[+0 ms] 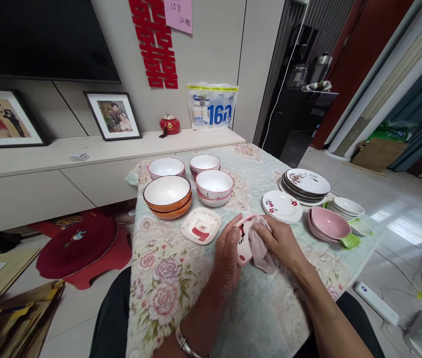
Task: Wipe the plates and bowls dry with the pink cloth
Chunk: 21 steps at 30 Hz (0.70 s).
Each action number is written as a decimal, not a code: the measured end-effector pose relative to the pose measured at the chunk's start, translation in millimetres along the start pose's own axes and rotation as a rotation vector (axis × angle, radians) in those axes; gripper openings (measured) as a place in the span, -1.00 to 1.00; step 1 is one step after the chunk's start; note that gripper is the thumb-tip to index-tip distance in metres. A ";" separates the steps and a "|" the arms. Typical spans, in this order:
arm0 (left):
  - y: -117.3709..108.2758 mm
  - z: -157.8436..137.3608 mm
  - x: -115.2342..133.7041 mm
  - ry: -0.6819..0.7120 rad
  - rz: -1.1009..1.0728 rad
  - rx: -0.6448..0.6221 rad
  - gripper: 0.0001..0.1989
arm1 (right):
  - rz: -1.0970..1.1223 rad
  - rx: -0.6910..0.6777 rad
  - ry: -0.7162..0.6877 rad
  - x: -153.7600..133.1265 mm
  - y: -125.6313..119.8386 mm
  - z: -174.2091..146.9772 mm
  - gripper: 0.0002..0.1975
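My left hand (229,248) grips a small pink-rimmed dish (243,244) with a red figure and the letters "CAT", holding it tilted above the table. In my right hand (280,241) is a pale pink cloth (263,253), pressed against the dish's right side. Left of my hands a square white dish (201,225) with a bear picture lies on the tablecloth. Behind it stand stacked orange bowls (168,196) and white bowls with red rims (214,185).
To the right are a stack of dark-rimmed plates (305,184), white flowered plates (282,206), pink bowls (328,223) with a green handle and small green-white bowls (347,206). A flowered tablecloth (173,303) covers the table. A red stool (84,243) stands at the left.
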<state>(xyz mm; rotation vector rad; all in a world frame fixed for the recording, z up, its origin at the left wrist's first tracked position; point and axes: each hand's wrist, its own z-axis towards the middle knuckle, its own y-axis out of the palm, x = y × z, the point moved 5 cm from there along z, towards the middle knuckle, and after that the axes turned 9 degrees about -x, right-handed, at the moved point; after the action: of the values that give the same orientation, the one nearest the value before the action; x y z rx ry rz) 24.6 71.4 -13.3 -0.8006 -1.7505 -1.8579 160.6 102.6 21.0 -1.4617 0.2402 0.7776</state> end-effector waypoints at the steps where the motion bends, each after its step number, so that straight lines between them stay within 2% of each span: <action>1: 0.1 0.4 0.5 0.013 -0.025 -0.008 -0.48 | 0.023 -0.034 0.028 2.6 3.3 0.5 -0.67; 3: 1.6 0.9 0.6 0.022 -0.070 -0.031 -0.50 | 0.056 -0.053 0.056 6.0 6.8 1.3 -0.67; 6: 4.7 1.7 -2.0 -0.016 -0.132 -0.067 -0.53 | 0.067 0.038 0.024 6.3 2.8 1.4 -0.74; 10: 6.8 1.7 -7.1 -0.123 -0.166 -0.084 -0.59 | -0.101 0.218 -0.197 -5.4 -9.4 -4.4 -0.77; 12: 6.0 0.2 -10.2 -0.204 -0.165 -0.049 -0.61 | -0.190 0.259 -0.322 -13.2 -11.6 -8.7 -0.77; 14: 5.0 -1.4 -10.8 -0.230 -0.142 -0.014 -0.62 | -0.239 0.257 -0.390 -18.0 -10.9 -10.6 -0.75; 17: 3.6 -2.5 -8.6 -0.162 -0.076 0.000 -0.67 | -0.226 0.220 -0.356 -17.7 -8.0 -7.3 -0.75; 21: -1.6 -2.8 -12.1 -0.138 -0.119 0.066 -0.71 | -0.142 0.134 -0.164 -7.7 -4.5 0.3 -0.73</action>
<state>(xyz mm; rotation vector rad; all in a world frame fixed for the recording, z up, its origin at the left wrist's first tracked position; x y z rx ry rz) 32.0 68.1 -22.8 -0.8335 -1.9735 -1.8480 157.5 100.8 29.2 -1.2668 0.0617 0.7471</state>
